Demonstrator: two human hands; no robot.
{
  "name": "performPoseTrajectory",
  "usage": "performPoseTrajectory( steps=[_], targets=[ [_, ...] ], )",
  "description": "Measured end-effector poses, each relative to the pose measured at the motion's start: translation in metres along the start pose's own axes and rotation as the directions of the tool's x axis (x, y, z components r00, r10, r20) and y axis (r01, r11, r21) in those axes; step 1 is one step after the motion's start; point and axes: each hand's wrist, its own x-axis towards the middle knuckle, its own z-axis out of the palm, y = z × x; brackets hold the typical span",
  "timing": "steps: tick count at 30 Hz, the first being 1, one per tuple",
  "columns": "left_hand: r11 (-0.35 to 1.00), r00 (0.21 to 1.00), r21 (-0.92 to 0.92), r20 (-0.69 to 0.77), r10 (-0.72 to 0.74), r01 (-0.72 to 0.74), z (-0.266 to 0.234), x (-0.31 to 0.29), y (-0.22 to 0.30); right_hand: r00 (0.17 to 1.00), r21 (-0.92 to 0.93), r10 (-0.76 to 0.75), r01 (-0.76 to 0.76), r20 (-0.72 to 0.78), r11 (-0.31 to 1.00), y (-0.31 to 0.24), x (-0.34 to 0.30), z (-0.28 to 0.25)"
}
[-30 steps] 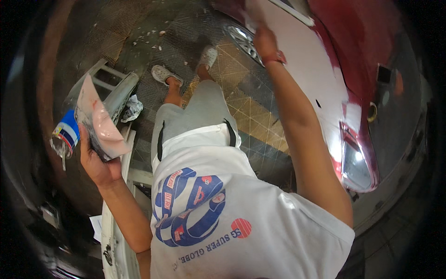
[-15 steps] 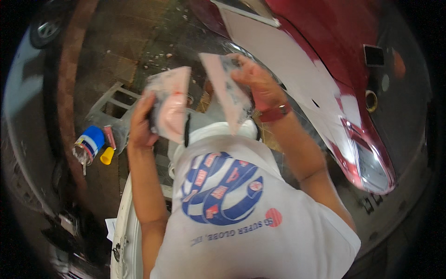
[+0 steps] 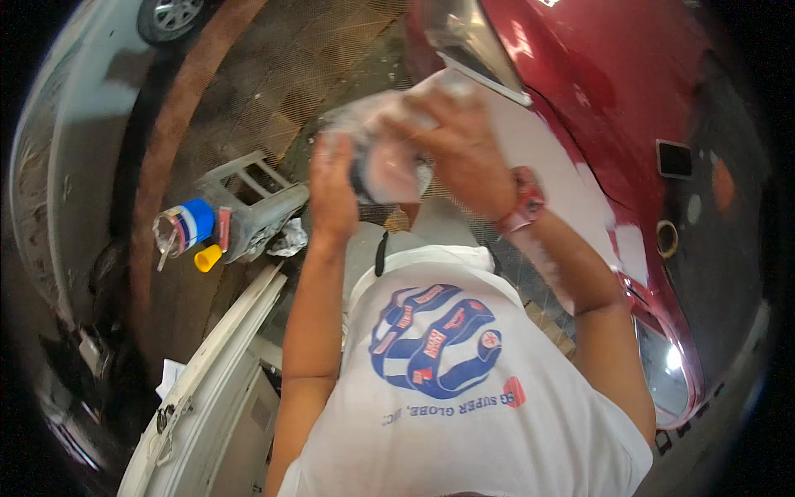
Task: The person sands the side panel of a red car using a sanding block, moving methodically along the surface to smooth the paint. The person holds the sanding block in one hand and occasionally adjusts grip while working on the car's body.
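Note:
My left hand [image 3: 333, 190] grips a flat mixing plate from its left side. On the plate lies a smooth mound of pink paste [image 3: 391, 170] that looks like body filler. My right hand [image 3: 464, 153], with a red watch at its wrist, is up against the plate's far right part, its fingers smeared by motion. A flat, pink-coated spreader was plain in this hand a moment earlier; now its outline blends with the plate and the blur. Both hands are in front of my chest, beside a red car's pale, unpainted side panel [image 3: 538, 157].
At the left, a grey plastic stool [image 3: 286, 203] lies near a blue can [image 3: 197, 219], a red tube [image 3: 224, 228], a yellow cap [image 3: 207, 258] and crumpled foil [image 3: 290, 238]. A white panel [image 3: 207, 373] stands lower left. Right, a tape roll [image 3: 667, 238] and dark rectangular object [image 3: 673, 159].
The hands were apart, each holding a paste-smeared flat piece. My right hand has now come in over the left one's plate. The whole view has shifted.

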Motion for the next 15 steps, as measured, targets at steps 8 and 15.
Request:
performPoseTrajectory(
  steps=[8, 15],
  targets=[
    [0.973, 0.887, -0.213, -0.462, -0.017, -0.092, -0.091, -0.059, -0.024, 0.965, 0.144, -0.232, 0.214, 0.119, 0.966, -0.114, -0.047, -0.008],
    [0.922, 0.974, -0.367, -0.225, 0.042, -0.124, -0.125, -0.163, -0.018, 0.965, 0.326, -0.111, 0.029, 0.237, 0.945, -0.180, -0.089, 0.040]
  ],
)
